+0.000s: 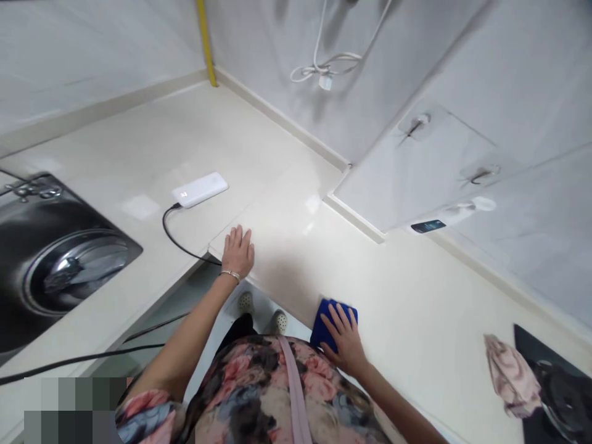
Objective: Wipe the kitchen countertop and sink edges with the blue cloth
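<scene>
My left hand (pixel 238 251) lies flat on the cream countertop (pixel 296 246) near its inner corner edge, fingers stretched out and holding nothing; a thin bracelet circles the wrist. My right hand (pixel 345 342) presses flat on a folded blue cloth (pixel 326 320) at the counter's front edge, fingers spread over it. A white power bank (pixel 200 189) with a black cable (pixel 178 240) lies a little beyond my left hand.
A steel sink (pixel 55 259) is sunk into the counter at the left. A pinkish rag (pixel 511 373) lies beside a black hob (pixel 555 382) at the right. White cord (pixel 326 65) hangs on the tiled wall, with hooks (pixel 416 125) and a yellow pipe (pixel 206 43).
</scene>
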Tool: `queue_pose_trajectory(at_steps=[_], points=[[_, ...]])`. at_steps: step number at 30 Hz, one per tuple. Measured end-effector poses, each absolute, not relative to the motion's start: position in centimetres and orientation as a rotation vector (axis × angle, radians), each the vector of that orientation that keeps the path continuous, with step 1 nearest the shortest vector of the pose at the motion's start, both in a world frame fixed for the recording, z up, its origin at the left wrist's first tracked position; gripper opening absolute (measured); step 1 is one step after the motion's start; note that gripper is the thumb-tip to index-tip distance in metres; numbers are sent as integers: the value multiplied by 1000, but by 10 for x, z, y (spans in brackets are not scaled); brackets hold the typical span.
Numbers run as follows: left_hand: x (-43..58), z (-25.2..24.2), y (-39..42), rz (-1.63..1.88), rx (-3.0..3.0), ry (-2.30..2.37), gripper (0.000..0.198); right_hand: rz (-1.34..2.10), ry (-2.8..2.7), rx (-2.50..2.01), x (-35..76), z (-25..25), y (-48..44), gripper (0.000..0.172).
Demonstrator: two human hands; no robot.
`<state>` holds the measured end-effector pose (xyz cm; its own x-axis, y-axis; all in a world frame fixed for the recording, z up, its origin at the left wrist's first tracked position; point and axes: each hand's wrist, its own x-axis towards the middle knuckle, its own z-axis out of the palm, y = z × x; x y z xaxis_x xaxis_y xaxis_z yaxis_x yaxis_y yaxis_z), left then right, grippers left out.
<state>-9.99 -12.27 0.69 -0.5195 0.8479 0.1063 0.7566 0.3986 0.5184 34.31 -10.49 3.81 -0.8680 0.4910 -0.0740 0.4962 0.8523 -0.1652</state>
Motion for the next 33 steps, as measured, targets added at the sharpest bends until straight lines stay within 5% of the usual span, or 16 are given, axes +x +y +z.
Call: queue_pose_trajectory(at_steps=[14,20,26,33], points=[[-90,9,-137,904,1517,2404,57,-418,3033,538,154,31,-96,74],[-82,27,-161,1336,1368,2154,55,-451,3089,447,67,39,-60,65],[-35,29,-298,1311,1197,1993,44,-391,3096,565,-16,40,-25,64],[-32,26,-457,1187,181,2709,43,-377,3111,967,-110,37,-45,67]])
